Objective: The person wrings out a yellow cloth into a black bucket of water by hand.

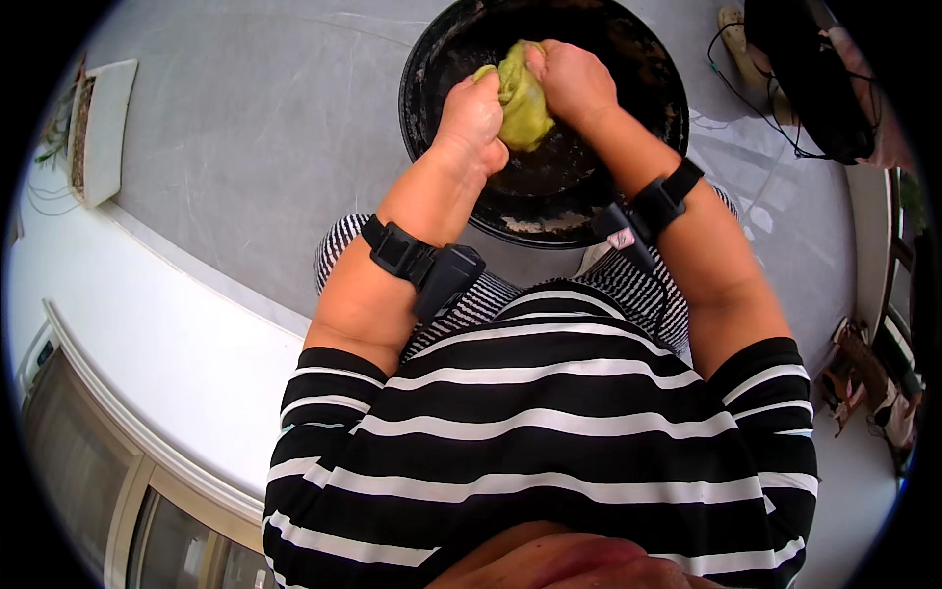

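A bunched yellow-green cloth (524, 110) hangs between my two hands over a round black basin (541, 234). My left hand (475, 110) is closed around the cloth's left side, the thumb pointing down toward me. On the upper right of the cloth, my right hand (578, 79) grips it with curled fingers. Dark, wet-looking patches and pale stains mark the inside of the basin. The basin stands on the grey floor just beyond my knees. The cloth's lower end hangs loose, and I cannot tell whether it touches the basin's bottom.
A white planter (107, 132) with green plants stands at the far left by the white wall (184, 324). At the upper right are a person's shoe (739, 48) and dark cables (780, 136). Several shoes (872, 375) lie at the right edge.
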The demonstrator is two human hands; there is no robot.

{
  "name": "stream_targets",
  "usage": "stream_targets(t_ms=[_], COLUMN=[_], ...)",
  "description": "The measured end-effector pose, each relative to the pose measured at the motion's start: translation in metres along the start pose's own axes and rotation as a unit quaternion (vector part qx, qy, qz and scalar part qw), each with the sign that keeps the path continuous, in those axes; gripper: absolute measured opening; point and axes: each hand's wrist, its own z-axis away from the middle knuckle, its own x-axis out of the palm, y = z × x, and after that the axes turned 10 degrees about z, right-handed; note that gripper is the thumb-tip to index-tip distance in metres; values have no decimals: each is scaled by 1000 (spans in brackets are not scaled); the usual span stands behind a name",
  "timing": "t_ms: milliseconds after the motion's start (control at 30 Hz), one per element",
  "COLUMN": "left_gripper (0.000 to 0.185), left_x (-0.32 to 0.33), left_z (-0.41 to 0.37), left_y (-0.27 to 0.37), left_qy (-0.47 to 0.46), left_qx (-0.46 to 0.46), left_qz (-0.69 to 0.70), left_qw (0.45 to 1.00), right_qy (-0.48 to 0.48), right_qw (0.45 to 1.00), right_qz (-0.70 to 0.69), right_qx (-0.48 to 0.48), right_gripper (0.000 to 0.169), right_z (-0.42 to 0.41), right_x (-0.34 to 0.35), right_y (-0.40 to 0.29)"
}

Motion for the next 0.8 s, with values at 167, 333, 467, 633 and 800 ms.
stream_targets(t_ms=[167, 333, 467, 633, 800], left_gripper=[39, 65, 65, 68, 53], left_x=[2, 7, 3, 0, 20], left_z=[5, 15, 15, 15, 28], left_y=[21, 25, 26, 25, 33], left_qy=[54, 45, 19, 33, 50], left_qx=[-34, -36, -45, -59, -112], left_qz=[-46, -79, -113, -135, -78], left_qw=[997, 995, 992, 988, 989], right_qy=[-136, -329, -376, -245, -173], right_qw=[981, 913, 904, 968, 897], right_qz=[129, 234, 185, 0, -390], right_qx=[57, -67, -86, -62, -113], right_gripper=[32, 27, 31, 31, 24], right_z=[-30, -28, -16, -20, 35], right_x=[25, 70, 84, 44, -24], right_y=[41, 34, 27, 26, -3])
